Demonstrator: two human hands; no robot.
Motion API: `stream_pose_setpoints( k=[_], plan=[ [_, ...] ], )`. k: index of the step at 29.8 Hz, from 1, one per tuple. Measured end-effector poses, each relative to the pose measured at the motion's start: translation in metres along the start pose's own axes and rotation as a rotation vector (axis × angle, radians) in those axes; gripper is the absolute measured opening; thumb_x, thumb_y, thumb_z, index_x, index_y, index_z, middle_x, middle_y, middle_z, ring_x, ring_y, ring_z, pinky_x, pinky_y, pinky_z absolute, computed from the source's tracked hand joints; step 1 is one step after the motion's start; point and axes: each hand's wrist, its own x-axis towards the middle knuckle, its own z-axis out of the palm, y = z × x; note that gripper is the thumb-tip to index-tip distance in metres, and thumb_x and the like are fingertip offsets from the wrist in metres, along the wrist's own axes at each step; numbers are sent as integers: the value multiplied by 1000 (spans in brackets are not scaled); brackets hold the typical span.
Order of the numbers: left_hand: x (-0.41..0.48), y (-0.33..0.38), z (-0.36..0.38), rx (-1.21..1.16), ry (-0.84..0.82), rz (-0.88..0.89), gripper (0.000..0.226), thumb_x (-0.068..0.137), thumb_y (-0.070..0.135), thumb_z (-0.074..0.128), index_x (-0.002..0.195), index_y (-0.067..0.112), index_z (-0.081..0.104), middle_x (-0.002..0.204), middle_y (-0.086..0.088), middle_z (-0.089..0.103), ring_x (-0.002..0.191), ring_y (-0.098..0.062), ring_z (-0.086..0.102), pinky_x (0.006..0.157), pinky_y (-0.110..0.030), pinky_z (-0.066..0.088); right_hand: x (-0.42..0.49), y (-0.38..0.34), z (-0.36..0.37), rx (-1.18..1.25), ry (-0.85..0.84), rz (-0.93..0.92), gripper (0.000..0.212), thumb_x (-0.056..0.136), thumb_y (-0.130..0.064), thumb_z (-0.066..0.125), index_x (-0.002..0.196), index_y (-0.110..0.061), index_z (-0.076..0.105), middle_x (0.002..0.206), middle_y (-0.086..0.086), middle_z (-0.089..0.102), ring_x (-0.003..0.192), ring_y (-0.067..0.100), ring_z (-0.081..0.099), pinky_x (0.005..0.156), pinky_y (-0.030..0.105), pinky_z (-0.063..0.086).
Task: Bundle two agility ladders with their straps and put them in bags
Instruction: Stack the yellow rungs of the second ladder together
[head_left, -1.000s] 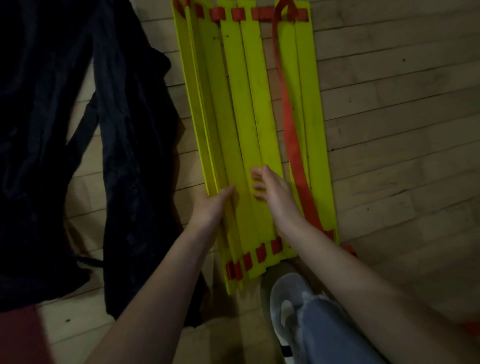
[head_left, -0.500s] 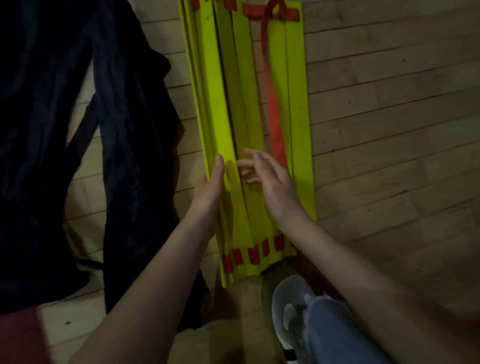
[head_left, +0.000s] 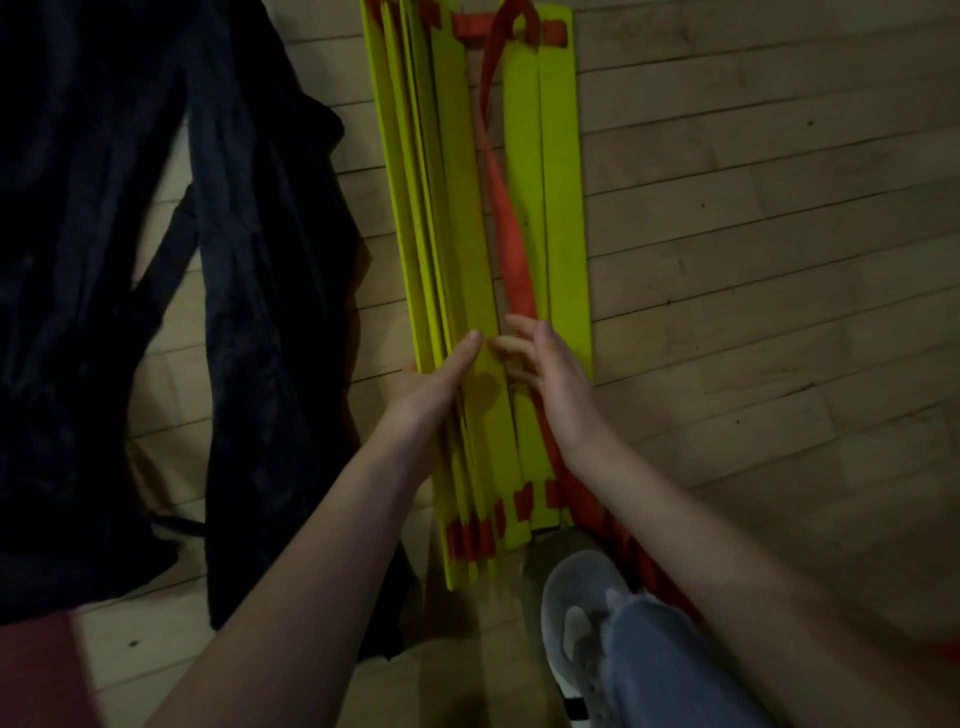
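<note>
An agility ladder (head_left: 457, 218) of yellow-green rungs joined by red straps lies folded lengthwise on the wooden floor. A loose red strap (head_left: 511, 244) runs down between the rungs. My left hand (head_left: 428, 384) holds the gathered left bunch of rungs, thumb lying on top and fingers hidden behind the stack. My right hand (head_left: 545, 374) touches the middle rungs with loosely bent fingers, beside the red strap. A dark bag (head_left: 156, 260) lies flat on the floor to the left of the ladder.
My grey shoe (head_left: 582, 618) and blue-jeaned leg (head_left: 670, 670) sit just below the ladder's near end. A dark red patch (head_left: 36, 670) shows at the bottom left corner. Bare wooden floorboards (head_left: 779, 260) stretch to the right.
The rungs have been pushed together from a wide spread into a narrower stack. Both hands moved up along the ladder and closer to each other.
</note>
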Motion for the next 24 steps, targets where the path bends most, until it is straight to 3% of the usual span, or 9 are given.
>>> stream_pose_setpoints(
  k=[3, 7, 11, 13, 16, 20, 24],
  plan=[
    [0, -2, -4, -5, 7, -6, 34, 86, 34, 62, 109, 9, 59, 100, -9, 66, 85, -22, 65, 76, -33, 54, -2, 6, 0, -127, -2, 42, 39, 101, -28, 25, 131, -14, 45, 132, 8, 50, 124, 18, 44, 104, 27, 35],
    [0, -7, -9, 18, 46, 25, 12, 90, 25, 59, 97, 16, 56, 77, 0, 62, 67, -12, 60, 57, -21, 52, -1, 12, -13, -755, 40, -49, 44, 99, -32, 34, 141, -18, 35, 148, 2, 33, 139, 18, 22, 112, 37, 18],
    [-1, -10, -11, 33, 48, 6, 22, 90, 22, 59, 108, 12, 54, 78, -1, 60, 70, -14, 58, 65, -30, 50, -1, 19, -32, -1156, -14, -28, 48, 99, -40, 26, 146, -30, 20, 157, -13, 3, 144, 17, -6, 114, 43, 1],
    [-1, -11, -11, 32, 40, -2, 33, 90, 24, 58, 118, 8, 53, 87, -5, 62, 77, -20, 60, 75, -33, 47, 0, 23, -38, -1110, -17, 2, 52, 99, -40, 25, 148, -27, 11, 157, -13, -5, 144, 17, -9, 115, 43, 2],
    [-1, -12, -10, 29, 44, -10, 40, 90, 26, 58, 123, 5, 52, 105, -13, 63, 88, -25, 60, 79, -35, 46, 10, 21, -51, -832, 171, 96, 60, 98, -40, 30, 149, -18, 7, 157, -5, -13, 144, 20, -2, 115, 40, 10],
    [2, -15, -12, 34, 43, -21, 41, 89, 27, 58, 123, 3, 51, 87, -6, 62, 75, -19, 60, 70, -33, 49, 23, 14, -73, -639, 335, 113, 63, 99, -30, 37, 146, -1, 8, 157, 8, -6, 145, 20, 4, 113, 26, 7],
    [2, -15, -11, 13, 58, -2, 41, 89, 26, 59, 123, 4, 51, 81, -2, 60, 71, -15, 59, 61, -29, 47, 31, 6, -112, -578, 669, 135, 62, 98, -25, 42, 145, 4, 13, 156, 15, 6, 144, 25, 12, 115, 29, 10]
  ],
)
